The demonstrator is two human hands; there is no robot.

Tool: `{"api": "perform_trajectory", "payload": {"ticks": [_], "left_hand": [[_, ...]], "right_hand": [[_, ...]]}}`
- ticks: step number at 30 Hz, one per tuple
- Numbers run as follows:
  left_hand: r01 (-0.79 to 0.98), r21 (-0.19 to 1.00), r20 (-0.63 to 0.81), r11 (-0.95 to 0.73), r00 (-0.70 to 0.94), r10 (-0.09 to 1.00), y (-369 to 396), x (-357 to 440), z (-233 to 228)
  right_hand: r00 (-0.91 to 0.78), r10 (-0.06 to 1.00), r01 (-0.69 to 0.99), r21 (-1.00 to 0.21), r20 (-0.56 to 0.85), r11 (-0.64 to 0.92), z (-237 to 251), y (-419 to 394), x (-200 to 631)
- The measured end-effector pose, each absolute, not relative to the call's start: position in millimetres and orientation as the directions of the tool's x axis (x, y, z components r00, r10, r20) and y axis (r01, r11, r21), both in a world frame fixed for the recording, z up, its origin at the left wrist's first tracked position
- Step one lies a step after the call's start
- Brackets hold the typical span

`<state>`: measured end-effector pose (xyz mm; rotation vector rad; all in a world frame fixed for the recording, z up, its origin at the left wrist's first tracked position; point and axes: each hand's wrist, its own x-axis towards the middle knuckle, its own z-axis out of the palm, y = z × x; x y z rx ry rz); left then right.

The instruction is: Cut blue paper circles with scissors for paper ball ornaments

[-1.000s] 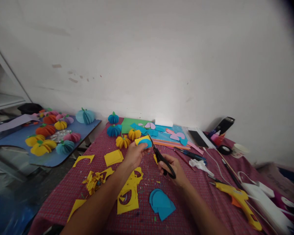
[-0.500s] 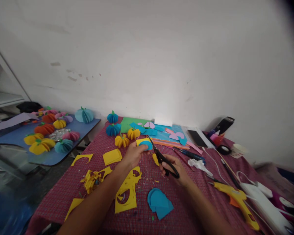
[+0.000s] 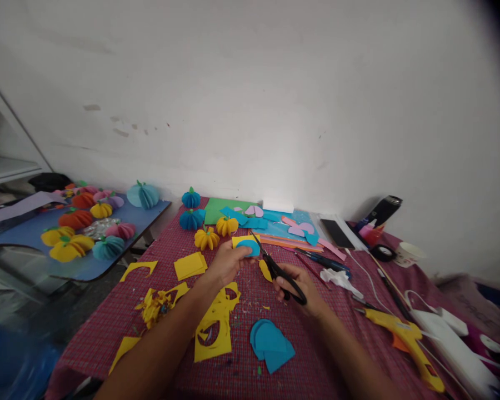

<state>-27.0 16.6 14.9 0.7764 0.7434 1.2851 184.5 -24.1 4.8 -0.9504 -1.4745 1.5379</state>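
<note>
While the left hand pinches a small yellow paper piece with a blue paper disc on it above the counter, black-handled scissors cut at its edge.
The right hand grips the scissor loops; best, I judge, to turn the paper into the blades with short snips, following the disc's rim.

Two forearms enter from the near edge, one left of centre, one right of centre. Both are bare along their whole visible length; no sleeve edge shows within the picture. Left hand: bare, ungloved. Right hand: bare, ungloved. Wrists carry nothing that can be made out. Nails and finer marks are too small and blurred to report. The remainder of the body lies outside the picture.
</note>
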Motion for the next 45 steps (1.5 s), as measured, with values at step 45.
{"api": "perform_trajectory", "payload": {"ticks": [45], "left_hand": [[-0.405, 0.891, -0.091, 0.206, 0.287, 0.954, 16, -34, 17]], "right_hand": [[-0.473, 0.881, -0.040, -0.998, -0.023, -0.047, 6, -24, 197]]}}
